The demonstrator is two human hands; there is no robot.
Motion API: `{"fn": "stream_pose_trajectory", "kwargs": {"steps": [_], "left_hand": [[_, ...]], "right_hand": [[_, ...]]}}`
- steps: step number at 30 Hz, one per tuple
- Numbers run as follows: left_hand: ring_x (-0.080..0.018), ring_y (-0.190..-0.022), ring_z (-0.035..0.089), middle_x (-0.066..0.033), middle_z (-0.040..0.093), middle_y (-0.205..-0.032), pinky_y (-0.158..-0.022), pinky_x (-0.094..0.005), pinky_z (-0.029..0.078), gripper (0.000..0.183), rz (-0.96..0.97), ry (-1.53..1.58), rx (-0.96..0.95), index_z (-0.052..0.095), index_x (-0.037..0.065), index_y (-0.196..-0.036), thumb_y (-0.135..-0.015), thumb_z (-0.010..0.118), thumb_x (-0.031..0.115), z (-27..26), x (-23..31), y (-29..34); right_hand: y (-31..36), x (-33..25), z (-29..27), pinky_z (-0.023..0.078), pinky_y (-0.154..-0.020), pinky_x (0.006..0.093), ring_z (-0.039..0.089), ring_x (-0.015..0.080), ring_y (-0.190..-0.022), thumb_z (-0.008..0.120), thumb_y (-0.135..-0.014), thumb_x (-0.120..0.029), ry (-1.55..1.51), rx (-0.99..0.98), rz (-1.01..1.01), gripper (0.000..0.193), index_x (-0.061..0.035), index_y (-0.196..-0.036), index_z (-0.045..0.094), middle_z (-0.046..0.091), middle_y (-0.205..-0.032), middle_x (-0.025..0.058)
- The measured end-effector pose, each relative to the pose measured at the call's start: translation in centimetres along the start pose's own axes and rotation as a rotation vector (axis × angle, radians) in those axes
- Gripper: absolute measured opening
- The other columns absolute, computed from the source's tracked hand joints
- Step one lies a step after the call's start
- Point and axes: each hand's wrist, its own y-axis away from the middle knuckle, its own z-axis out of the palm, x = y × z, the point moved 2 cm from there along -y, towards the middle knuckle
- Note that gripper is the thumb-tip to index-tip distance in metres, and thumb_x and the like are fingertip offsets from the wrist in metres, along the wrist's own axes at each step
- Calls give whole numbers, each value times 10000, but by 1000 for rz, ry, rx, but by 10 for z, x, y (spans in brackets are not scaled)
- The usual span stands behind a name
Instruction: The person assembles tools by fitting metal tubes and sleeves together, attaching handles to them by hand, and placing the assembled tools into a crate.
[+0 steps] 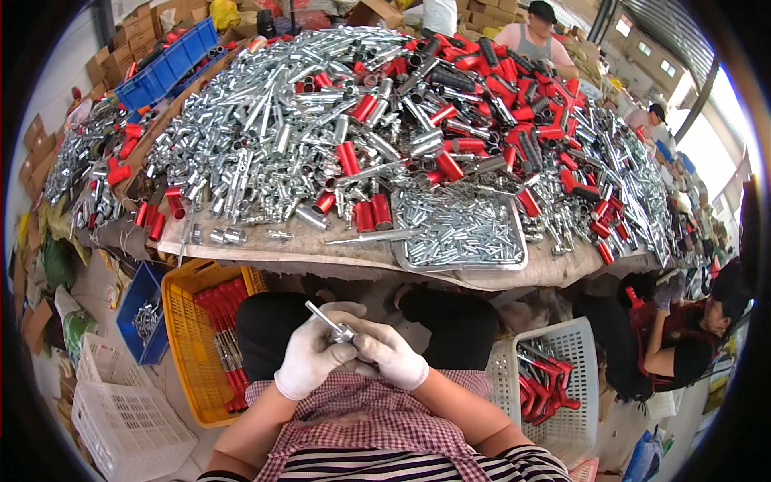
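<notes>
In front of my lap, both hands wear white gloves and are closed round one small silver metal part (343,333), a slim rod with a thicker fitting at its lower end. The rod points up and to the left. My left hand (307,360) grips the part from the left, its thumb by the fitting. My right hand (393,358) closes on the fitting's right side, fingertips meeting those of the left. The fitting's underside is hidden by the fingers. Beyond the hands, at the table's near edge, a clear tray (520,263) holds many small silver pins (458,229).
A large heap of silver metal parts (265,104) and red-handled pieces (530,104) covers the table (281,255). A yellow crate (183,345) with red-handled tools stands left, a white basket (585,361) right. Co-workers sit at the right (683,345) and behind the heap (534,40).
</notes>
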Motion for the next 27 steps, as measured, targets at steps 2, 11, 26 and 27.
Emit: {"fn": "stream_pose_trajectory", "kwargs": {"steps": [2,11,26,27], "left_hand": [[-159,-969,588,-111,597,-1148,-848,-300,491,409,21,-43,93,608,-26,-1118,-852,763,244,-1,1,0],[-61,-562,487,-20,583,-755,-486,-198,357,614,-21,-91,412,606,-7,-977,-824,707,579,-1,23,-2],[-121,-681,603,-123,650,-973,-545,-217,479,521,115,-21,534,537,-9,-1143,-957,589,475,-18,38,-1],[-126,-691,607,-127,651,-980,-548,-219,481,520,113,-2,541,533,-9,-1153,-960,587,471,-15,36,-2]], "right_hand": [[2,4,-17,432,-648,241,506,88,-742,576,-978,-448,158,-57,52,491,8,-1163,578,583,-868,17],[14,-11,-4,480,-603,434,601,402,-657,598,-949,-269,938,32,-152,279,9,-945,598,592,-706,209],[-65,-169,-140,367,-1045,497,466,377,-1242,614,-704,-86,2233,354,-576,267,-92,-949,722,543,-1294,179],[-65,-171,-143,373,-1047,487,478,368,-1231,611,-702,-79,2217,331,-576,252,-87,-928,722,553,-1281,174]]}}
